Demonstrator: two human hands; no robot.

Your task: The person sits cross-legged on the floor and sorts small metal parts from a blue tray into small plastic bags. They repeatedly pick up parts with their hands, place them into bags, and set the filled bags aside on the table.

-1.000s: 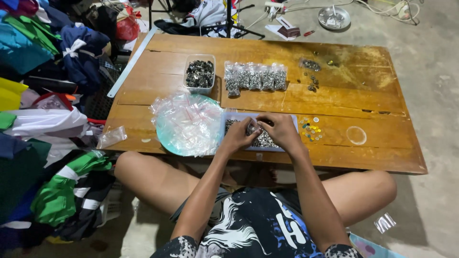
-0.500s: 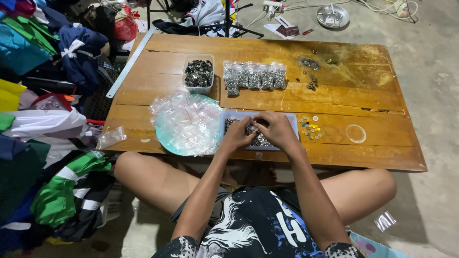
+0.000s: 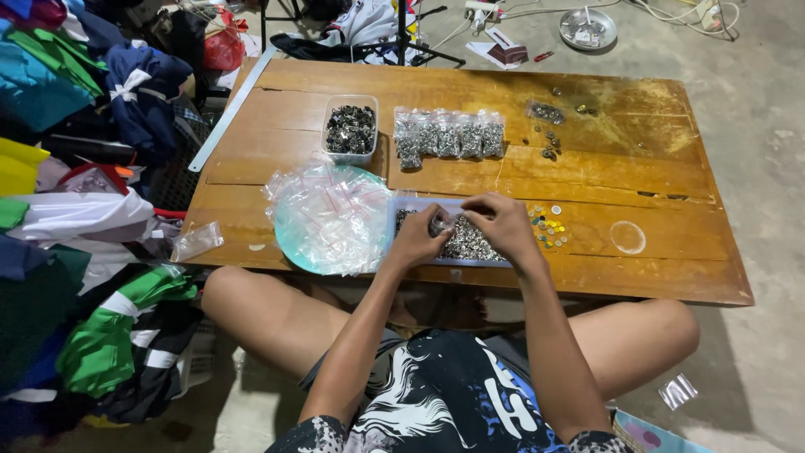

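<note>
I sit cross-legged at a low wooden table (image 3: 587, 168). Both hands meet over a shallow tray of small silver metal parts (image 3: 470, 243) near the table's front edge. My left hand (image 3: 415, 239) pinches a small clear plastic bag (image 3: 440, 223) holding some of the parts. My right hand (image 3: 501, 225) has its fingers closed at the bag's mouth; what they hold is hidden. Left of the tray, a pile of empty small clear bags (image 3: 331, 214) lies on a light green round plate (image 3: 289, 243).
Further back stand a clear tub of metal parts (image 3: 350, 130) and a row of filled small bags (image 3: 449, 134). Small coloured pieces (image 3: 545, 226) lie right of the tray. Loose parts (image 3: 549, 113) are at the back. Piled clothes (image 3: 75, 168) fill the left side.
My hands stay over the tray with only small finger movements at the bag. Nothing else on the table has moved.
</note>
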